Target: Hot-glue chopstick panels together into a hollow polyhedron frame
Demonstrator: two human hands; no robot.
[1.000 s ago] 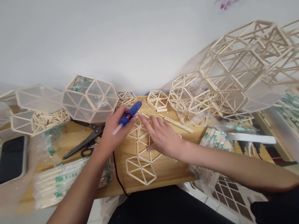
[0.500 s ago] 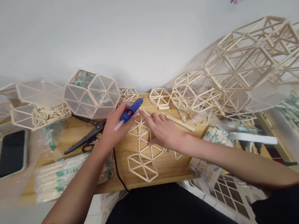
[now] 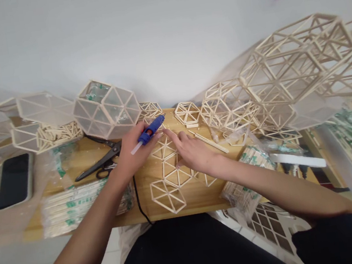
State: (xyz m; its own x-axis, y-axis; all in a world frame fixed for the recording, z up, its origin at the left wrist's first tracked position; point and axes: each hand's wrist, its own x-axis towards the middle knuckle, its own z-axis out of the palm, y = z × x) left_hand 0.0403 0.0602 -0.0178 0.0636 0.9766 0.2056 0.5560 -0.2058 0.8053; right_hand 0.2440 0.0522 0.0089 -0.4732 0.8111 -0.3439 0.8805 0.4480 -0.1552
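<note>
Hexagons of thin sticks lie at the middle of the table, three running from the near edge up to the hands; whether they are joined I cannot tell. The table is the largest thing I have in view, backed by a pale wall.

Next in size, I see a tall lattice of sticks at far right. A drum with white-sheeted faces stands far, left of centre. A plastic-wrapped pack of sticks lies near left, and a second pack lies near right, partly under the right forearm. Just beyond that forearm I find a white power strip with plugs in it. Black scissors lie just left of the left wrist.

The left hand wraps round a glue gun, its nozzle toward far right. The right hand hovers over or rests on the hexagons, index finger stretched toward the left thumb, its own thumb held apart; I cannot tell whether it pinches a stick.

A phone lies at far left. The glue gun is blue. Loose sticks lie just beyond the right hand.
</note>
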